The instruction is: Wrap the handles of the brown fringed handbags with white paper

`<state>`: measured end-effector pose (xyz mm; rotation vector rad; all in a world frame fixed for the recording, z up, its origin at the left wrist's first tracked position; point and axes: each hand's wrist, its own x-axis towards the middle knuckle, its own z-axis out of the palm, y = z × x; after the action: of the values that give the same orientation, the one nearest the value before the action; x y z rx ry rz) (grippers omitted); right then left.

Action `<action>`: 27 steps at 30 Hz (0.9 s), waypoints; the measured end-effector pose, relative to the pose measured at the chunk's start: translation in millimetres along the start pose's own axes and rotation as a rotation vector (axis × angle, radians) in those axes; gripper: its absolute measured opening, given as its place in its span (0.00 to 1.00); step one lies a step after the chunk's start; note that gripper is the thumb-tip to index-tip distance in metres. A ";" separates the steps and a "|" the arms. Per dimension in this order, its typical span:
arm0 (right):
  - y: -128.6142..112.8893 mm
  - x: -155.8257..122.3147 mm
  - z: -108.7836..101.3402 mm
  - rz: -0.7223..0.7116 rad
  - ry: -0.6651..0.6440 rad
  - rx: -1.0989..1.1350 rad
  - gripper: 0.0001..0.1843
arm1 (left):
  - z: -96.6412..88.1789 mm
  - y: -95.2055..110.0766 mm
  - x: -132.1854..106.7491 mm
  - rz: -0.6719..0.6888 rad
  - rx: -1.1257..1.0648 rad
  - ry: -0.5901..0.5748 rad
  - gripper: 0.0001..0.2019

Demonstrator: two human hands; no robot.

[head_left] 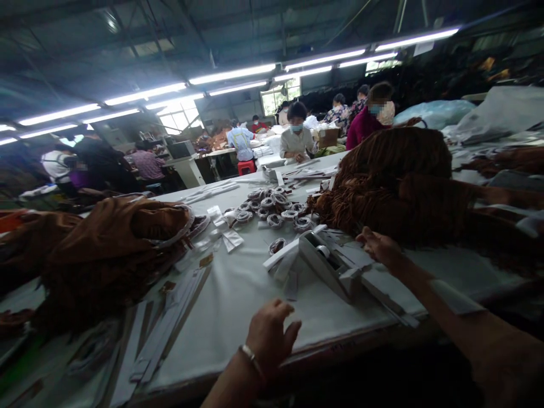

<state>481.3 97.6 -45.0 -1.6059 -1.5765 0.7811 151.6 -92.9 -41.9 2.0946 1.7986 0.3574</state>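
Note:
My left hand (270,334) rests at the near edge of the white table (238,294), fingers curled down onto the cloth, nothing visible in it. My right hand (380,247) reaches forward to the foot of a big heap of brown fringed fabric (399,181), its fingers bent together; what they hold, if anything, is hidden. Between the hands stands a white tape dispenser (329,262) with paper strips (289,266) beside it. A strip of white tape is stuck on my right forearm (454,296).
A second brown fabric pile (106,249) lies at the left. Several rolls of tape (276,209) sit mid-table, long white strips (165,328) lie near the front left. Several people (297,139) work at the far end, with bagged goods (433,113) at the right.

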 end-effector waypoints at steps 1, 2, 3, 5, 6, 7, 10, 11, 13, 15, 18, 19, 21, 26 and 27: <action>-9.3 -13.6 -0.6 0.006 -0.033 0.145 0.38 | 4.1 2.3 20.9 0.000 0.067 0.067 0.16; -18.3 -29.0 1.1 0.005 -0.080 0.281 0.38 | 10.0 4.8 40.5 -0.043 0.137 0.101 0.20; -26.5 -45.5 5.4 -0.001 -0.121 0.385 0.37 | 17.3 7.1 58.1 -0.101 0.202 0.114 0.23; -39.1 -79.1 20.7 -0.029 -0.194 0.472 0.33 | 33.3 9.7 85.7 -0.208 0.294 0.115 0.25; -43.2 -94.8 30.8 -0.028 -0.242 0.495 0.31 | 40.6 9.7 95.4 -0.243 0.318 0.110 0.23; -46.2 -108.9 41.7 -0.024 -0.302 0.519 0.29 | 46.6 8.8 102.5 -0.264 0.332 0.105 0.19; -51.3 -138.8 73.6 0.034 -0.445 0.626 0.26 | 54.9 3.0 111.6 -0.253 0.352 0.086 0.13; -52.7 -144.5 82.4 0.052 -0.472 0.653 0.27 | 54.7 0.8 111.4 -0.237 0.359 0.077 0.15; -55.2 -150.8 95.8 0.059 -0.494 0.671 0.26 | 51.9 -2.3 107.5 -0.204 0.368 0.065 0.15; -56.0 -152.9 103.7 0.036 -0.493 0.662 0.22 | 48.8 -3.2 100.2 -0.172 0.372 0.060 0.14; -51.7 -155.4 107.9 0.007 -0.450 0.644 0.16 | 47.7 -0.9 88.0 -0.119 0.368 0.053 0.12; -49.1 -157.2 108.0 0.010 -0.440 0.630 0.15 | 48.2 0.3 84.8 -0.100 0.365 0.049 0.14; -43.4 -162.9 107.3 0.021 -0.426 0.588 0.15 | 49.3 3.0 80.4 -0.063 0.357 0.039 0.18; -30.9 -179.5 101.8 0.015 -0.371 0.531 0.16 | 51.4 9.2 74.7 0.042 0.325 0.012 0.12; -28.1 -181.8 100.7 0.031 -0.361 0.542 0.17 | 52.1 10.0 72.9 0.061 0.318 0.009 0.11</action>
<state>371.1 -75.2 -89.3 -1.1361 -1.4072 1.4357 193.7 -27.6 -87.6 2.3653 1.9040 0.0987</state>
